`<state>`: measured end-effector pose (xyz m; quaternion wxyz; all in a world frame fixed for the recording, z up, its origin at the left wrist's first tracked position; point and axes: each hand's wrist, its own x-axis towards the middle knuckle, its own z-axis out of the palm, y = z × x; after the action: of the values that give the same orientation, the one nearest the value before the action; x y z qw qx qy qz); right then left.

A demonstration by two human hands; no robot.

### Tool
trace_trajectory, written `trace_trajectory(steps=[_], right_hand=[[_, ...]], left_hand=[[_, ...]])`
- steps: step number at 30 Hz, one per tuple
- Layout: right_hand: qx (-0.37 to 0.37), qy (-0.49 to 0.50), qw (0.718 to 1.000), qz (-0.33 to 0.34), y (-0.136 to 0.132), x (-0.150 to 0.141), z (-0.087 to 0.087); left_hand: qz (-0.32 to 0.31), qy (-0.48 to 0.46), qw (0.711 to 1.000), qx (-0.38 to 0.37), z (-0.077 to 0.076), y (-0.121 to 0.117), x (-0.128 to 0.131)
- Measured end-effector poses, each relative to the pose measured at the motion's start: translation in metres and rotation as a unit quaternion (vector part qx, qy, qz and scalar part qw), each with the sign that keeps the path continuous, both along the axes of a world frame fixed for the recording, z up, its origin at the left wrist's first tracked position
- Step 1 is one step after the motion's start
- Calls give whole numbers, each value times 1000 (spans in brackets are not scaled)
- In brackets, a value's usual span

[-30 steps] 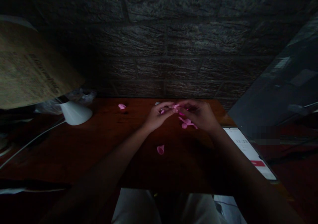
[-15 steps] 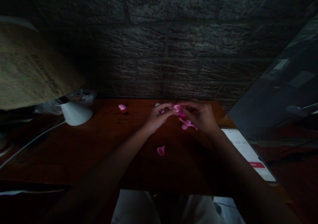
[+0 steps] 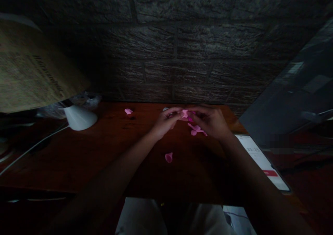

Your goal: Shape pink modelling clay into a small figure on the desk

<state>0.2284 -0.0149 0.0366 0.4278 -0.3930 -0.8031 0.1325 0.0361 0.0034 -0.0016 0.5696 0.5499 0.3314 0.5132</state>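
Between both hands, a small pink petal-like piece [image 3: 184,114] is pinched just above the wooden table [image 3: 145,137]. My left hand [image 3: 166,121] closes thumb and forefinger on its left side. My right hand [image 3: 209,120] grips it from the right with curled fingers, and a brighter magenta bit [image 3: 190,117] shows beside that thumb. Below the right hand lies a cluster of pink petal pieces [image 3: 197,129]. One loose pink petal [image 3: 169,157] rests nearer the front, and another pink piece [image 3: 128,111] lies at the back left. Poor light hides the piece's exact shape.
A white cone-shaped lamp base [image 3: 80,118] with a cable stands at the left, under a brown printed paper shade [image 3: 39,68]. A phone [image 3: 262,162] displaying a timer lies by the right forearm. Behind the table rises a dark brick wall [image 3: 156,44].
The view has shifted slightly. Both hands stay nearly in place, and the pink piece between the fingers looks a little turned. The loose pieces on the table lie as before.
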Motion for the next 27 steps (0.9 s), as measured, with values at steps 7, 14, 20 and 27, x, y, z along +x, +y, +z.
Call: trace_trajectory(steps=[7, 14, 20, 27], right_hand=[[-27, 27, 999, -36, 4, 3, -4], [-60, 36, 997, -38, 6, 1, -9], [-61, 29, 998, 4, 1, -8, -10], [-101, 31, 994, 21, 3, -7, -13]], left_hand=[[4, 7, 1000, -10, -4, 5, -2], [-2, 1, 999, -33, 0, 3, -2], [3, 9, 999, -37, 1, 1, -1], [-5, 12, 1000, -22, 0, 2, 0]])
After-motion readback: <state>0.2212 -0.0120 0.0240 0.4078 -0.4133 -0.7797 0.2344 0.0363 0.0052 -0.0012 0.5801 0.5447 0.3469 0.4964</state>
